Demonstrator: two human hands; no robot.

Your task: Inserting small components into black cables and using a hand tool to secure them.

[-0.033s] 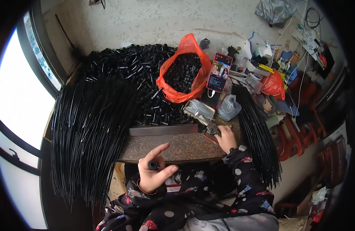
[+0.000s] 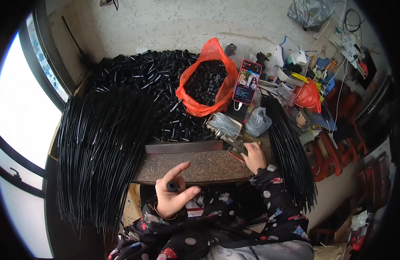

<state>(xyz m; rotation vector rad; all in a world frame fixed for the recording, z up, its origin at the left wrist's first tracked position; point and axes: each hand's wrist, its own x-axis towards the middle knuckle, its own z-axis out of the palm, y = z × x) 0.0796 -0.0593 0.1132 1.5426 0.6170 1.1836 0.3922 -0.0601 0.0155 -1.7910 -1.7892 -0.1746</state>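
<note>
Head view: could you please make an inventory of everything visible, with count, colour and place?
Short tubes: uncounted, black, heaped on the table
Table: one, speckled brown, middle
Thin rods: two bundles, black, left and right
Open bag: one, orange-red, right side of the heap
Phone: one, red-edged, right of the open bag
Open box: one, pale, below the phone
Clear bag: one, whitish, right of the box
Metal tool: one, greyish, below the box
Mixed clutter: uncounted, many colours, upper right
Chairs: uncounted, reddish-brown, right
Hanging bag: one, grey, upper-right wall
Left hand: one, bare, front middle, holding a black tube
Right hand: one, bare, at the metal tool, grip unclear
</note>
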